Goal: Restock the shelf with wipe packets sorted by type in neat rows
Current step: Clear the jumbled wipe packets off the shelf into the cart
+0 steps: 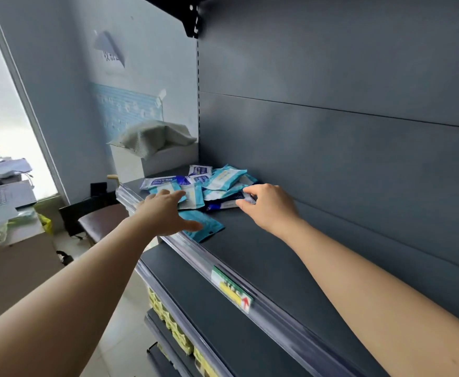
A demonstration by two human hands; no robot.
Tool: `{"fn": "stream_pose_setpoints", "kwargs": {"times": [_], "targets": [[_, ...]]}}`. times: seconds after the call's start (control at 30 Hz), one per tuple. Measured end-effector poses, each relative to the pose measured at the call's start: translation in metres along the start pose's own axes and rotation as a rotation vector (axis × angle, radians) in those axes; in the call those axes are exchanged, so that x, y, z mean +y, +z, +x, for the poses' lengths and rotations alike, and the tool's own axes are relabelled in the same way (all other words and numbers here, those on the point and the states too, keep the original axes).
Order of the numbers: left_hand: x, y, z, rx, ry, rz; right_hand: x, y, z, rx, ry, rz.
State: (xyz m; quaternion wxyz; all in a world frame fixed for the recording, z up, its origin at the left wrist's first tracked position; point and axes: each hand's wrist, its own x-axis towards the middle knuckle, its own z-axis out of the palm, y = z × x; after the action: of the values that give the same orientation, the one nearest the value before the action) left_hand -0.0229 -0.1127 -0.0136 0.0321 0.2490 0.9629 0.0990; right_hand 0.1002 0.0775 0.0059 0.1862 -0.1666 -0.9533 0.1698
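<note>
Wipe packets (219, 180) lie heaped at the shelf's (263, 257) 10 o'clock end. Left hand (165, 213), fingers spread, covers a teal packet (208, 227) lying 10-to-4 o'clock. Right hand (270, 208) pinches a dark blue packet (223, 204) lying 9-to-3.

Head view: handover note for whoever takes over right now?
Left hand: open, fingers spread over the near left side of the pile; contact unclear.
Right hand: pinches a dark blue packet at the pile's right edge.
Things: the wipe packets lie in one mixed heap at the left end of the shelf; one teal packet lies apart at the front edge.
Done: no rows formed yet.
Left: sort the packets by type and lay them in neat rows along the bare shelf.
</note>
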Motion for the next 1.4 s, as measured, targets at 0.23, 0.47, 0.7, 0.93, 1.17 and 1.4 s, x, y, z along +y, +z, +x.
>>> {"fn": "stream_pose_setpoints", "kwargs": {"times": [0.23, 0.47, 0.7, 0.93, 1.17, 1.4], "targets": [[-0.028, 0.007, 0.062, -0.194, 0.029, -0.033, -0.006, 0.041, 0.058, -0.065, 0.08, 0.007], [-0.036, 0.02, 0.099, -0.047, 0.273, -0.039, -0.006, 0.079, 0.096, -0.094, 0.364, 0.159], [-0.057, 0.012, 0.128, -0.162, 0.403, -0.108, -0.008, 0.089, 0.113, 0.004, 0.572, 0.234], [-0.062, 0.02, 0.154, -0.172, 0.427, -0.096, -0.007, 0.079, 0.104, 0.035, 0.814, 0.324], [-0.046, 0.003, 0.158, -0.282, 0.444, -0.052, 0.004, 0.038, 0.062, 0.212, 0.928, 0.599], [-0.037, -0.006, 0.148, -0.357, 0.44, -0.125, -0.02, 0.02, 0.024, 0.177, 0.876, 0.804]]}}
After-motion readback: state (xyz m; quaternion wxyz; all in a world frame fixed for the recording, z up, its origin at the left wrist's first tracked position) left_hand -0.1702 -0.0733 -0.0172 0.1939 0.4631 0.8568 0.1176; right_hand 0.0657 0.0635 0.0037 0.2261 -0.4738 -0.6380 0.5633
